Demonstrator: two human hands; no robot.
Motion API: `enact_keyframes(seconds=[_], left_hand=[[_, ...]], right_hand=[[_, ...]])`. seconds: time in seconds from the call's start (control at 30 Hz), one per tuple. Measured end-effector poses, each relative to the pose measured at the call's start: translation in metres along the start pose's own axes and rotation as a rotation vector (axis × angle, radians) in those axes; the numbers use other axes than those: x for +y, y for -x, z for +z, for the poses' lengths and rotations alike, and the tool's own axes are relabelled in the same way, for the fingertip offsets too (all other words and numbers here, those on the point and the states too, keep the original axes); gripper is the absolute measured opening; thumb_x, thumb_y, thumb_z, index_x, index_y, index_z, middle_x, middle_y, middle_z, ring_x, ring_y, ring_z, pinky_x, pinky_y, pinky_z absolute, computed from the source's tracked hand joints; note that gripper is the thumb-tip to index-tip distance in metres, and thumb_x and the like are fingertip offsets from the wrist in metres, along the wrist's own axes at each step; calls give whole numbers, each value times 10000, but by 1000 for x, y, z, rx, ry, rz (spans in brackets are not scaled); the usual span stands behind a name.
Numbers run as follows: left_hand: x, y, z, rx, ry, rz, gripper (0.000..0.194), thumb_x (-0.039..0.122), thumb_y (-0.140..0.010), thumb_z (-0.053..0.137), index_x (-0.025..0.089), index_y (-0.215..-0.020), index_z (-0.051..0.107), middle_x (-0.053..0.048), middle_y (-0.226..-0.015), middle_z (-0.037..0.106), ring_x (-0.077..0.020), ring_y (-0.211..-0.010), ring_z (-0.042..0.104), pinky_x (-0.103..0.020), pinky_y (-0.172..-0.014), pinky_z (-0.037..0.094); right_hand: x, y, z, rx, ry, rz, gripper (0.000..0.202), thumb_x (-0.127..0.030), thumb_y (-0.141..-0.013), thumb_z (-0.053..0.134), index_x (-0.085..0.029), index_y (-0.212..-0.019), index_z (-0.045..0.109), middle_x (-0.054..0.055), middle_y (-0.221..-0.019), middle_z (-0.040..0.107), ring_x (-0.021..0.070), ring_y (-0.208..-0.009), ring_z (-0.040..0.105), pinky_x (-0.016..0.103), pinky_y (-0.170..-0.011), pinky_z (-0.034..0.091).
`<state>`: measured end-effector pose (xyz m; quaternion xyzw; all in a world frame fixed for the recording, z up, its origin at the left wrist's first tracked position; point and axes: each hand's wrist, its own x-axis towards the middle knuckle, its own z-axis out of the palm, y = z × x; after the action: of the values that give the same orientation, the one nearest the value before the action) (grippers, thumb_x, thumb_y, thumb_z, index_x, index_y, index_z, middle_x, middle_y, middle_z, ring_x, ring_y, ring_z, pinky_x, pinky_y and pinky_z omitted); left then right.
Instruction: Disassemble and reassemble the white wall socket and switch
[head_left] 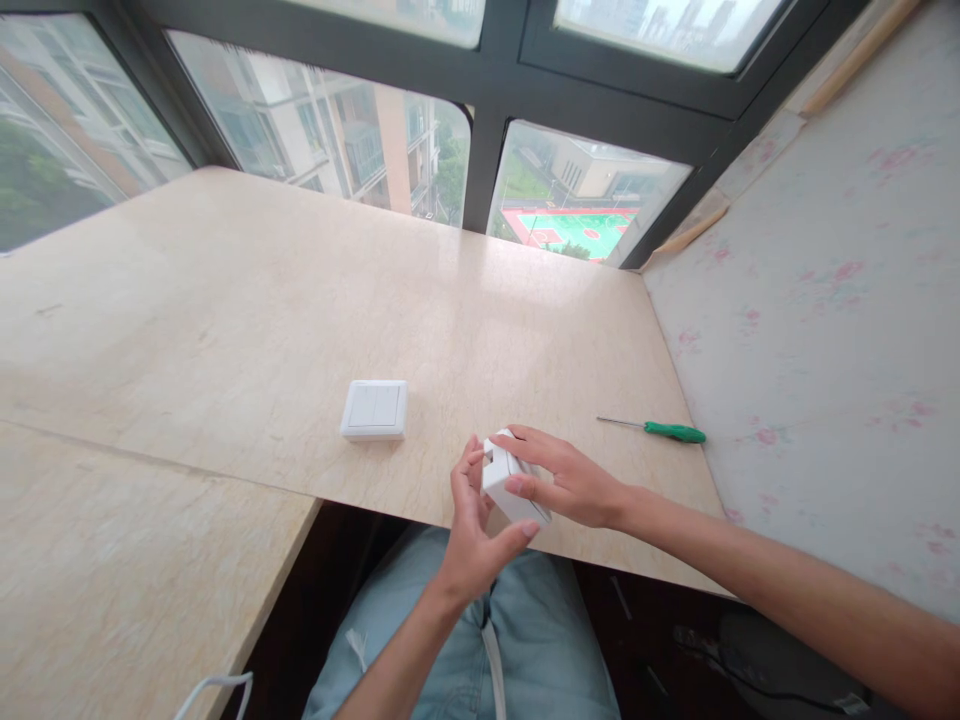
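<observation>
Between my two hands is a white switch box, tilted on its side above the front edge of the stone ledge. My left hand grips it from the left and below, its thumb along the lower end. From the right, my right hand is closed on it, fingers over the top and side. A dark opening shows in the box's upper left wall; the side under my right palm is hidden. To the left, a second white wall switch with two rockers lies face up on the ledge.
A green-handled screwdriver lies on the ledge at the right, its shaft pointing left. Floral wallpaper borders the right side, and dark window frames stand at the back. A white cable hangs at lower left.
</observation>
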<state>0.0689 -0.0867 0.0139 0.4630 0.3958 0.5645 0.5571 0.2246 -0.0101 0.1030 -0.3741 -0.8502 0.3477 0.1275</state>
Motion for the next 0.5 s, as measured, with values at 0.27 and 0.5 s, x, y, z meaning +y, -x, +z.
enact_keyframes(seconds=[0.27, 0.5], left_hand=[[25, -21, -5, -19, 132, -162, 857, 452, -690, 854, 270, -1387, 389, -105, -1347, 550, -295, -1187, 595, -407, -954, 530], [27, -30, -13, 4, 24, -167, 710, 344, -681, 875, 230, -1256, 474, -73, -1179, 617, -239, -1057, 639, -360, -890, 542]], right_hand=[[0, 1, 12, 132, -118, -187, 549, -517, -1038, 353, -240, -1503, 440, 144, -1455, 549, 273, -1359, 502, 447, -1095, 438], [17, 2, 46, 301, -361, -58, 477, -469, -1037, 404, -305, -1476, 494, 82, -1525, 515, 265, -1399, 488, 492, -1156, 386]])
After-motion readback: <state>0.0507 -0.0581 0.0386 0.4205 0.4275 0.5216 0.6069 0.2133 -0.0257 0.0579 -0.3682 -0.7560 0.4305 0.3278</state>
